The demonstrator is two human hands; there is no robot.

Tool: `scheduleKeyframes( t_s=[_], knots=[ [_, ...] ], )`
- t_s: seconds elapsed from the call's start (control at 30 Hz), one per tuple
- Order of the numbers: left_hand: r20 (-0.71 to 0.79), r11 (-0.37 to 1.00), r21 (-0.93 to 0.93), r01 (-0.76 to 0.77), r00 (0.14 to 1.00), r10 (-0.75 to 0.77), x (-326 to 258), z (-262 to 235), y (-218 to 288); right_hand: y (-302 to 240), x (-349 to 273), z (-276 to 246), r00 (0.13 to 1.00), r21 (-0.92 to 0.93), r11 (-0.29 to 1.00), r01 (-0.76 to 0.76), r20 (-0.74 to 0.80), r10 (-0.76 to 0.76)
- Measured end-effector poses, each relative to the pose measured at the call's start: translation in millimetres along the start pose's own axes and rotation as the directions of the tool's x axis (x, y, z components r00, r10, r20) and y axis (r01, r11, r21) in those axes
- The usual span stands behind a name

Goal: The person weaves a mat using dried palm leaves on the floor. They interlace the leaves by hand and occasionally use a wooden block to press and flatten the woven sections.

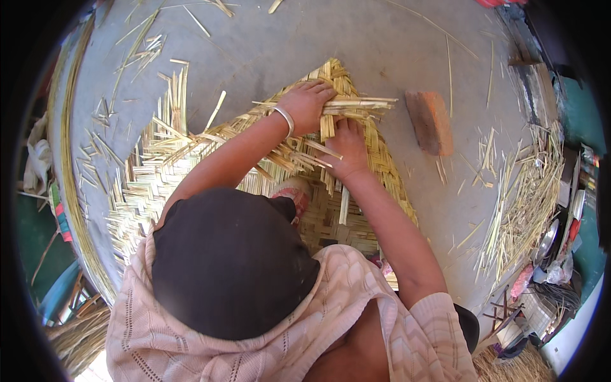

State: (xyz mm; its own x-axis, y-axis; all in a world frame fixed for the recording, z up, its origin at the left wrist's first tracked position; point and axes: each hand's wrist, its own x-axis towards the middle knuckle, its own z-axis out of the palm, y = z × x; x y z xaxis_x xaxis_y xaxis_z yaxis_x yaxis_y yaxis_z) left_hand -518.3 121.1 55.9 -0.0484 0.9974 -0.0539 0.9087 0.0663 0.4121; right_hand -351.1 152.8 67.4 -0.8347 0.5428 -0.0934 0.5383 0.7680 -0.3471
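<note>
The woven piece [153, 172], to the left of the brick [429, 123], is plaited from flat, glossy yellow-green and straw-pale strips in a slanting, zigzag pattern, rising to a narrow folded corner nearest the brick and ending in ragged tips on its far side. The brick is a single rough, reddish-orange block with a darker face. Two bare hands work at the corner, just left of the brick: the left hand [309, 106] lies palm down on the weave, its fingers pressed together and curled over the base of a bundle of strips [369, 107] that points toward the brick; the right hand [347, 153], below it, has its fingers bent up against a flat strip. The fingertips are partly hidden, so I cannot tell whether either hand pinches. One smooth, pale metal bangle [286, 120] circles the left wrist, and one patterned reddish foot covering [293, 193] shows beside the weave, left of and below the brick. Smooth grey floor [245, 51] surrounds the brick, with uncounted loose slivers [102, 165] far to its left, a tangled straw heap [531, 184] to its right and household clutter [550, 280] beyond that.
</note>
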Motion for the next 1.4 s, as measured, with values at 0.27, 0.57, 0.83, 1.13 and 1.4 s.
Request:
scheduleKeyframes(
  t_s=[0.27, 0.57, 0.83, 1.13, 1.4],
  knots=[
    [-0.005, 0.973, -0.221, -0.067, 0.998, 0.067, -7, -17, -7, -2, 2, -19, 0.998, 0.122, 0.992, -0.01, -0.057, 0.017],
    [0.065, 0.93, -0.364, -0.056, 0.994, 0.086, 3, -11, -23, 8, 15, -46, 0.982, 0.121, 0.993, -0.002, 0.189, -0.021],
    [0.076, 0.703, -0.711, 0.01, 0.995, 0.063, 9, -9, -38, 25, 31, -69, 0.879, 0.334, 0.933, -0.138, 0.475, -0.04],
    [0.187, 0.718, -0.691, 0.077, 0.98, 0.075, 9, -38, -30, 55, 40, -79, 0.864, 0.452, 0.883, -0.128, 0.488, -0.125],
    [0.19, 0.774, -0.633, -0.006, 0.968, 0.164, 5, -32, -30, 74, 55, -83, 0.786, 0.583, 0.787, -0.204, 0.576, -0.224]
  ],
)
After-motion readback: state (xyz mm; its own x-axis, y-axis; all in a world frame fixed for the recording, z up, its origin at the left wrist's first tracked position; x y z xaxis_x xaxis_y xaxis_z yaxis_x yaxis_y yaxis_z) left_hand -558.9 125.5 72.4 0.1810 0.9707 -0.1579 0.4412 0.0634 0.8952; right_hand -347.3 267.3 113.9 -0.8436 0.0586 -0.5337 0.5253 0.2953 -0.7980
